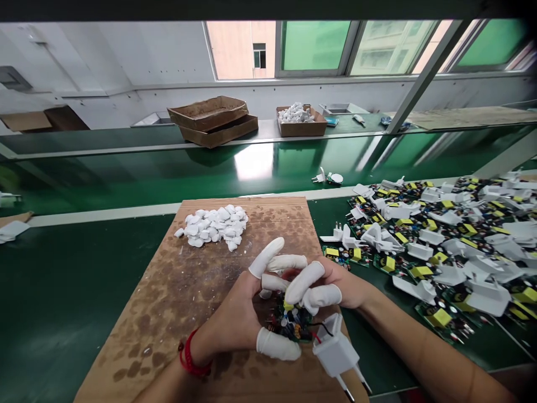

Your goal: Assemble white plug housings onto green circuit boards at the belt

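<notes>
Left hand [232, 319] and right hand [335, 282] pinch a circuit board [289, 322]; I'd worry the dangling white plug [335, 352] could snap its thin wires [323, 329].

a heap of plastic pieces [212, 225] on a cardboard sheet [168, 291], behind a hand-held circuit board [290, 319]; right of the sheet, loose boards [438, 318] and casings [486, 298] on the conveyor belt [62, 291]; farther back, stacked trays [213, 131] and a box [301, 129] on a shelf [361, 124].
</notes>
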### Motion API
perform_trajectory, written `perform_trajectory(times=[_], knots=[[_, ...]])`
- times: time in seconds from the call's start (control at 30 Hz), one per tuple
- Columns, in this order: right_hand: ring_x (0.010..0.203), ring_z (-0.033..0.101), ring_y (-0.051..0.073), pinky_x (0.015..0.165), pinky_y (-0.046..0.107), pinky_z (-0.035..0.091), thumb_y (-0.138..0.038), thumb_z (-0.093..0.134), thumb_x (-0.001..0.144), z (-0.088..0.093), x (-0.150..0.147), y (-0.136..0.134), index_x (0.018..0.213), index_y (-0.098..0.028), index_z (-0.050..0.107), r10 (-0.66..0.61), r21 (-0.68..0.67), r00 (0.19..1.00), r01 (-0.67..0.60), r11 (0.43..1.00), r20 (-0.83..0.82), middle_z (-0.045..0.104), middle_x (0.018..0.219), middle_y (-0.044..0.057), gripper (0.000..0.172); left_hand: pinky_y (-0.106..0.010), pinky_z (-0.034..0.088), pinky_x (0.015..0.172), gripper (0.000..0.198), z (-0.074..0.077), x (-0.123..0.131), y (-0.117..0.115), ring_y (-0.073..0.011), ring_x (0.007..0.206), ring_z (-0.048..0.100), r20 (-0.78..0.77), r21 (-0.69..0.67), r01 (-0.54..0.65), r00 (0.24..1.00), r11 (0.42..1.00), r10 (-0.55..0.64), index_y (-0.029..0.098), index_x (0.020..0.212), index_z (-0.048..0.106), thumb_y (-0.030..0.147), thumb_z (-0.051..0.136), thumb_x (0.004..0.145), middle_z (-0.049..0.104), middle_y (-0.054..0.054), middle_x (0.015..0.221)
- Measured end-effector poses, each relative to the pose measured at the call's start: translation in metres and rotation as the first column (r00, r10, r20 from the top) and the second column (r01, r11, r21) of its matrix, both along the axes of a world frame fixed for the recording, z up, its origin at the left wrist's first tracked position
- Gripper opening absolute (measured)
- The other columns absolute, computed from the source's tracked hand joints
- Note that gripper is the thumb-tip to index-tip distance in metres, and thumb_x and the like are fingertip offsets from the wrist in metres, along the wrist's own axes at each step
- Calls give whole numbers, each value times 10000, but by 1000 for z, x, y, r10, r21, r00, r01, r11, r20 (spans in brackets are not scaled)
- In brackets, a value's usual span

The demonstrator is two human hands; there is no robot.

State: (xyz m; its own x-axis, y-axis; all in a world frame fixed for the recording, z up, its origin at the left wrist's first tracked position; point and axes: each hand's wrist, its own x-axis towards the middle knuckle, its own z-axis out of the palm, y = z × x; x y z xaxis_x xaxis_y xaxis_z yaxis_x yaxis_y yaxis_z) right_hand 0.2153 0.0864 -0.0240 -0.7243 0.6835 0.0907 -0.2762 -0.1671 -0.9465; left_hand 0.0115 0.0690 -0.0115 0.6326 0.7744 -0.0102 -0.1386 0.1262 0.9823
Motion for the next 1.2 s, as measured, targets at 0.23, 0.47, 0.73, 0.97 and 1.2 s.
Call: perform_trajectory(times=[0.23,0.47,0.73,0.97,1.2], knots=[[868,625,170,806,342,511,-275,735,732,0,-8,-5,920,-295,743,-24,28,996,27,999,-90,567,1183,39,188,-436,412,1003,1188,-1,1,-2,-325,1146,539,3,121,21,1000,992,-21,301,1446,255,219,895,448,501,-119,1345],[1142,521,267,985,411,402,-480,633,797,0,-7,-9,941,-300,755,-78,196,995,90,976,-70,625,1154,60,261,-472,297,1091,1191,2,2,-5,-312,1263,442,106,14,5,994,1000,-7,359,1447,214,273,893,472,486,-84,1366],[1107,557,202,884,332,473,-347,754,721,7,-16,-7,961,-293,727,56,127,975,-30,991,-213,659,1105,66,248,-483,310,1083,1140,-9,0,-6,-313,1217,477,135,130,-17,991,991,0,365,1428,271,337,891,472,484,-71,1350],[1159,524,214,1007,364,384,-355,724,755,5,-15,-2,940,-221,740,101,245,976,-51,968,-196,651,1151,94,229,-459,386,1035,1128,-9,2,-7,-302,1180,511,106,103,-41,994,994,30,370,1414,303,346,894,455,532,-58,1293],[1123,543,225,1024,354,359,-440,672,782,3,-12,0,927,-227,761,84,304,986,-35,952,-147,730,943,73,273,-404,478,940,1190,-2,6,-4,-254,1003,612,62,100,20,998,995,-27,315,1440,260,348,899,437,577,-81,1225]])
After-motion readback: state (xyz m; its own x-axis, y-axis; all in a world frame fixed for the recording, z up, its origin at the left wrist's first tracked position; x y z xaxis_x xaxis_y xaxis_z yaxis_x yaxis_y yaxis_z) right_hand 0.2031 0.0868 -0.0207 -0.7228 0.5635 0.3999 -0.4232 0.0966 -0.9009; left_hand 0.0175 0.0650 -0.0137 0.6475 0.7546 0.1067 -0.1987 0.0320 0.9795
